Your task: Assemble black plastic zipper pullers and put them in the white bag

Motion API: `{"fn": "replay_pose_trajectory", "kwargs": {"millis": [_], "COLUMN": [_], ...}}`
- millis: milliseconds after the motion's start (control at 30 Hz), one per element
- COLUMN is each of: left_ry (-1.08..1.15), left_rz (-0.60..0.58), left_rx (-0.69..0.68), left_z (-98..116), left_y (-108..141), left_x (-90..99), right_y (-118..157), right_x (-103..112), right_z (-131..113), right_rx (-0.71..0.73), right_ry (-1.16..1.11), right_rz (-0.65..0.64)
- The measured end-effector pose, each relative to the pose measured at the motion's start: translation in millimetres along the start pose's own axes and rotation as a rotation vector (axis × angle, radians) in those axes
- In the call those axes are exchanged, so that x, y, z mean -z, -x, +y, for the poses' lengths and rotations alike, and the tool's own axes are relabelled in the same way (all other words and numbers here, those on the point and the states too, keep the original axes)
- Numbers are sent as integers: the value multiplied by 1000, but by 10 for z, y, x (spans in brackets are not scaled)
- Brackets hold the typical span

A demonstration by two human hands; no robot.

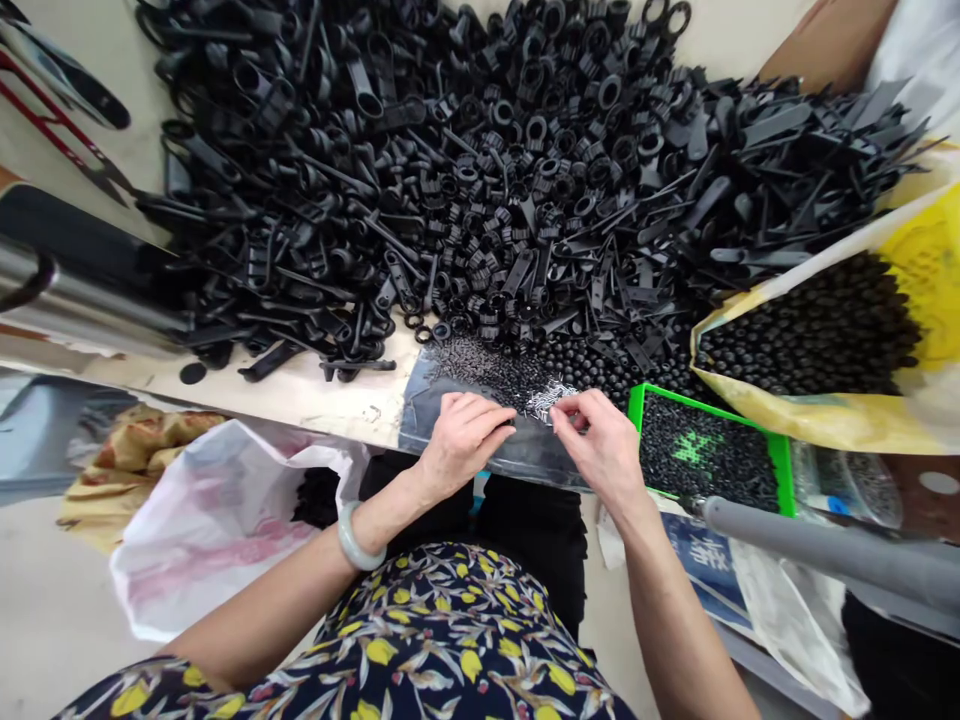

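Left hand (466,438) pinched a small dark piece (511,421) in its grip over a dark mat (421,412), right hand (604,440) was just beside silver pins (550,397), whether its grip was closed could not be told, black parts (480,185) lay heaped beyond on the desk (352,398)

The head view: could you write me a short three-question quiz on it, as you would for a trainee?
1. Multiple choice. Which of these lies nearest the right grip?
A) a coil of rope
B) a heap of slim silver pieces
C) a white bag

2. True or false: the yellow-and-white bag lies open, showing black pieces inside.

3. Fill in the blank: compared with the left grip, the green tray is nearer the ____ grip.

Key: 1 B; 2 true; 3 right.
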State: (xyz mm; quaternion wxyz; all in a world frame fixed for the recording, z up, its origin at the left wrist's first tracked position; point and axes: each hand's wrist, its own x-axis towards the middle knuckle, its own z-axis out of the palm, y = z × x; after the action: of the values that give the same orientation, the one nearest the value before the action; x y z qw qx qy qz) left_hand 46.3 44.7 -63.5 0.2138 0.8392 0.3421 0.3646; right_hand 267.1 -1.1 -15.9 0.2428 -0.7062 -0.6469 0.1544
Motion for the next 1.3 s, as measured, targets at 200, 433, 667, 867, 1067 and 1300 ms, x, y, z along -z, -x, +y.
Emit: {"fn": "replay_pose_trajectory", "kwargs": {"millis": [200,433,667,867,1067,1300], "left_ry": [0,24,16,14,-18,-38], "left_rz": [-51,-164,-160,-122,-154,-187], "left_rx": [0,54,61,36,37,63], "left_z": [7,24,0,-36,-9,12], "left_y": [-21,-71,-62,-23,-37,-82], "left_x": [27,83,58,14,5,6], "right_y": [138,203,210,228,215,213], "right_x": [-133,-386,-475,-495,-489,-499], "right_z": [-15,-125,-115,-93,-104,-87], "right_rx": [60,47,-24,-58,30,208], "right_ry": [-354,-521,-651,-683,-573,-387], "right_rz": [56,77,136,157,169,161]}}
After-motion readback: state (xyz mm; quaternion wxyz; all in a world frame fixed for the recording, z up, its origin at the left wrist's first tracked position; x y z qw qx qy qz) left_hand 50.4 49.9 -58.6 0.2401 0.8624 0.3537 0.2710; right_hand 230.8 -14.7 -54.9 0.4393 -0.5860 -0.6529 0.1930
